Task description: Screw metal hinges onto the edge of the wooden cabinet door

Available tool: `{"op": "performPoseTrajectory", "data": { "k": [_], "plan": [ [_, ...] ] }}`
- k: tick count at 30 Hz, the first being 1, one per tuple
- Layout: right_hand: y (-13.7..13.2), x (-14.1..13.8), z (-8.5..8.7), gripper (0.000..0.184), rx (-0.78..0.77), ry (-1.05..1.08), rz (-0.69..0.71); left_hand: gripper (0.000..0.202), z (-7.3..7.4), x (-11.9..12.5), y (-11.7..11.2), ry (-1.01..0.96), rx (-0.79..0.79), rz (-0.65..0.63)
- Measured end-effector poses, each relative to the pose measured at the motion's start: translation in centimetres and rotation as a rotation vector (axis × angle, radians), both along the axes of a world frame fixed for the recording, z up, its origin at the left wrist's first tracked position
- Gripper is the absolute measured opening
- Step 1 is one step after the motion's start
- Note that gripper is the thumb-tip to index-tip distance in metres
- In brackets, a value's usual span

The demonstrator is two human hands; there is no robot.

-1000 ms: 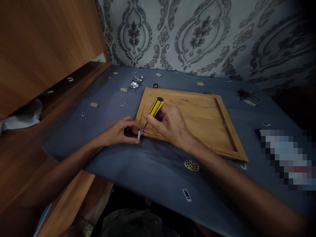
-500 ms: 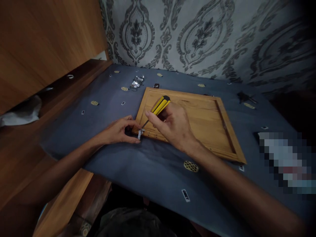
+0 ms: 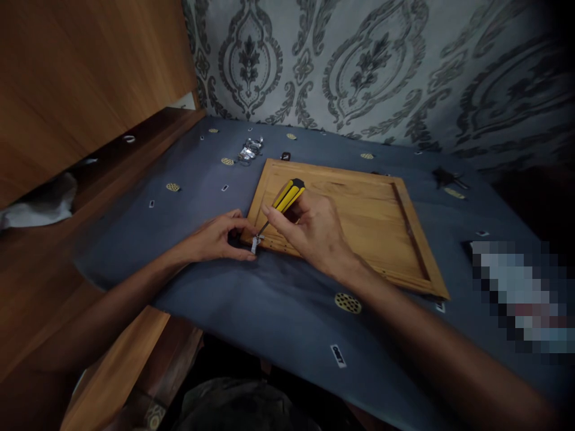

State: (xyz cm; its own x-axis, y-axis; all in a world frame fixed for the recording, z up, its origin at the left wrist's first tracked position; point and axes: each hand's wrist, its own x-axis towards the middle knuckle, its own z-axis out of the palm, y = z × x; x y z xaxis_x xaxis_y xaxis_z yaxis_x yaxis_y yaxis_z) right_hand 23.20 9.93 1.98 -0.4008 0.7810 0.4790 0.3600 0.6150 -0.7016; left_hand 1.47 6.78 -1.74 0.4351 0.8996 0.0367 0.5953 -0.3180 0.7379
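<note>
A framed wooden cabinet door lies flat on the blue-grey cloth. At its near left corner sits a small metal hinge, partly over the edge. My left hand steadies this hinge between thumb and fingers. In my right hand is a yellow and black screwdriver, tilted, its shaft pointing down to the hinge. The tip meets the hinge area; any screw there is too small to make out. Several small dark holes run along the door's near edge.
Shiny metal hardware lies beyond the door's left corner. A small black item is at its far edge. Dark tool-like objects lie at the far right, and a blurred-out item nearer. A wooden cabinet stands left.
The screwdriver handle has dipped slightly down and left as my right hand shifted with it. My left hand keeps its place on the hinge.
</note>
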Motion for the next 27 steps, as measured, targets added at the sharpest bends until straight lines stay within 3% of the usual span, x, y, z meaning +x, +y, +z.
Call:
{"op": "performPoseTrajectory", "data": {
  "k": [12,20,27],
  "plan": [
    [-0.8,0.1,1.0,0.022,0.111,-0.079,0.171,0.044,-0.5,-0.1,0.2,-0.06,0.03,-0.033],
    [-0.1,0.6,1.6,0.046,0.032,-0.13,0.252,0.044,-0.6,-0.2,0.2,-0.054,0.029,-0.03],
    [0.6,0.6,1.9,0.051,-0.023,-0.143,0.319,0.047,-0.2,-0.1,0.2,-0.019,0.003,-0.025]
  ]
}}
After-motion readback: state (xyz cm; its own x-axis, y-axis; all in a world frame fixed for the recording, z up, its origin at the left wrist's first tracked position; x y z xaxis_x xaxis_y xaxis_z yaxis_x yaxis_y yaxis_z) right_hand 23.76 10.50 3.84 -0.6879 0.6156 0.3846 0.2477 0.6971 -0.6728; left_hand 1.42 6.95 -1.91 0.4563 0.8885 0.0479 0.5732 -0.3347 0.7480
